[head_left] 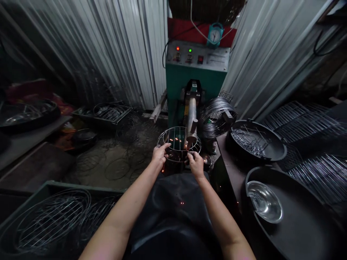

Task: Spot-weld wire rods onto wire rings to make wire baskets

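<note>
In the head view, a round wire basket frame [176, 149] with two rings and thin uprights sits at the spot welding machine [196, 81]. My left hand [159, 156] is closed on the frame's left side, its index finger stretched along the wire. At the near right side of the rim, my right hand [195, 163] pinches the frame close to the weld point; any small wire in those fingertips is too small to make out. The machine's metal electrode arm [192, 119] comes down into the frame just above my right fingers. Orange sparks fly around the contact.
A wire coil [218, 113] hangs right of the machine. Farther right stand a black pan [280, 153] of wire pieces and a larger pan [303, 216] holding a steel bowl [273, 209]. A green bin [48, 186] with round wire grids is at lower left. Wire rings litter the floor.
</note>
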The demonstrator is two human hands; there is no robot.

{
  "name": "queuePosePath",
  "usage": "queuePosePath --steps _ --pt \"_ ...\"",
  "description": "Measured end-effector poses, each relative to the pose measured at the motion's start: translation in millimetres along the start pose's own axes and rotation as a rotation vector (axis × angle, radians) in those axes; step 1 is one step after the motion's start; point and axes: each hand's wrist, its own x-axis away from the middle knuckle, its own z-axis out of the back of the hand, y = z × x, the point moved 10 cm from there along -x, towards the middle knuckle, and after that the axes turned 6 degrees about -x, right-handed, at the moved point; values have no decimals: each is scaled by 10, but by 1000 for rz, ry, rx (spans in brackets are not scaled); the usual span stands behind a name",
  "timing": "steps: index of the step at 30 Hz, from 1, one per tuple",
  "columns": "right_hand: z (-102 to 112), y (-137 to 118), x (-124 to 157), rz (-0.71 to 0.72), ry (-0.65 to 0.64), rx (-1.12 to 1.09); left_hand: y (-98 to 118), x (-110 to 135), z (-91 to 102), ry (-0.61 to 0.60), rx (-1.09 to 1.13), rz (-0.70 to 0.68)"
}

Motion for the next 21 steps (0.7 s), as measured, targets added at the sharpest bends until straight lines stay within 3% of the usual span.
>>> queuePosePath --steps 3,6,9,13,16,18,21 --pt "128 -88 186 24 -9 27 37 14 35 -28 -30 -2" --pt "641 -207 596 122 37 228 -75 63 202 -98 -41 88" --pt "1530 -161 1093 102 156 490 -337 109 546 -135 -37 182" --pt "3074 115 1610 -294 433 868 -848 129 1127 -18 5 299" --pt "3887 197 1673 -453 526 974 -1002 172 1319 16 106 209" --pt "4155 308 1560 -520 498 1009 -1006 223 1370 37 125 125" --pt "4252 593 1351 -608 383 1056 -989 280 1380 59 97 46"
